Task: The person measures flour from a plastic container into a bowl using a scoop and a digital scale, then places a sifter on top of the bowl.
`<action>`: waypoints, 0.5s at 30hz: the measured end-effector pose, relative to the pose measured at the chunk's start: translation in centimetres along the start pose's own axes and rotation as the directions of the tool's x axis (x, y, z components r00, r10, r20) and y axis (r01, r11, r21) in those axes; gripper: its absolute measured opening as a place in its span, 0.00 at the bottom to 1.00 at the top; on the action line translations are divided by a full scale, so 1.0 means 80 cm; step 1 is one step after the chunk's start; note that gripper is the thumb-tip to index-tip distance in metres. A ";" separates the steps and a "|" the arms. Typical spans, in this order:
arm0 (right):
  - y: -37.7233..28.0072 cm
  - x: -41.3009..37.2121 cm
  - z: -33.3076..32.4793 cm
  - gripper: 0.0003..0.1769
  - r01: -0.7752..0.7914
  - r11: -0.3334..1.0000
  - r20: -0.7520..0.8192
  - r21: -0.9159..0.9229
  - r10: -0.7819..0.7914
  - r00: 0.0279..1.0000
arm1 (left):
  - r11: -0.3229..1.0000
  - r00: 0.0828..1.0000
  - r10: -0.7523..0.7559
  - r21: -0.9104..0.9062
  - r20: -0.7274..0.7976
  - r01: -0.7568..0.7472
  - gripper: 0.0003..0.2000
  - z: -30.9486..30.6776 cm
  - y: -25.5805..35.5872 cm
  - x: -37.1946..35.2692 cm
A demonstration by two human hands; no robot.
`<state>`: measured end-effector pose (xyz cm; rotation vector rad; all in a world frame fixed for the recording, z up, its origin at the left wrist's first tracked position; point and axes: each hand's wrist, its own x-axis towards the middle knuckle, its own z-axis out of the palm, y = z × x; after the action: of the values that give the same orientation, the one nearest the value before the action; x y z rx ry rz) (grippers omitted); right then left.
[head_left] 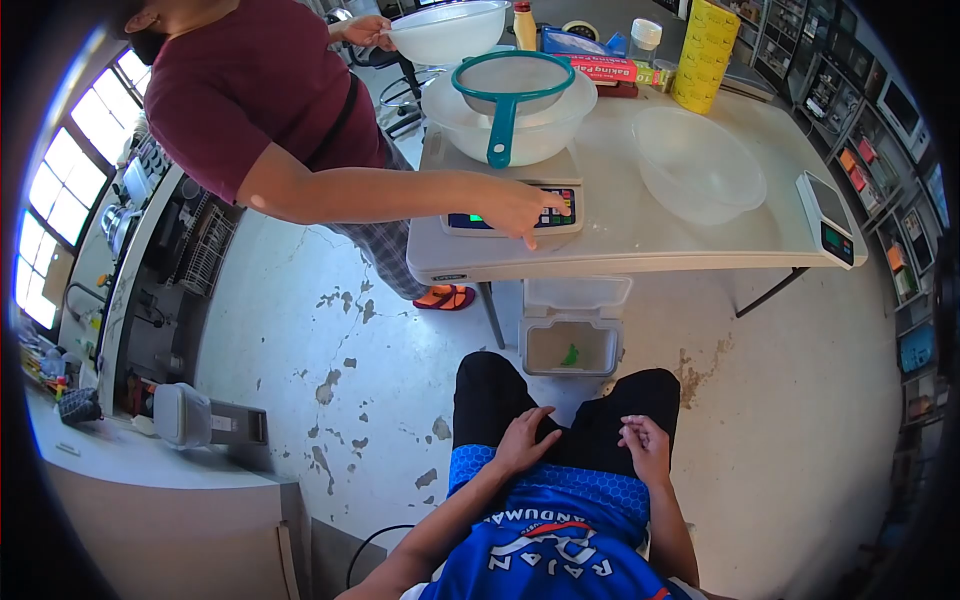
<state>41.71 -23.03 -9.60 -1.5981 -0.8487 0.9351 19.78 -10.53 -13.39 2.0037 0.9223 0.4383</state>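
My left hand (525,440) rests on my left thigh near the lap, fingers apart and nothing in it. On the other thigh lies my right hand (645,443), its fingers loosely curled; whether anything is between them is too small to tell. Beyond my knees is the table (700,245). A co-worker's hand (520,208) touches the keypad of a scale (567,222), which bears a white bowl (540,140) with a teal-rimmed strainer (502,130) on top. The co-worker's other hand (368,32) holds another white bowl (450,38).
A clear oval bowl (700,165) and a small scale (828,215) are on the table's right part. Behind stand a yellow roll (705,55), a baking paper box (600,69) and a jar (645,38). An open plastic bin (570,345) sits on the floor.
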 end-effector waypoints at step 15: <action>-0.004 -0.002 0.000 0.08 -0.008 1.000 0.006 0.005 0.008 1.000 | 1.000 1.000 0.000 0.008 0.004 0.000 0.23 0.000 0.000 0.000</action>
<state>41.63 -23.09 -9.29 -1.5958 -0.8444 0.9471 19.79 -10.50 -13.41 2.0110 0.9231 0.4315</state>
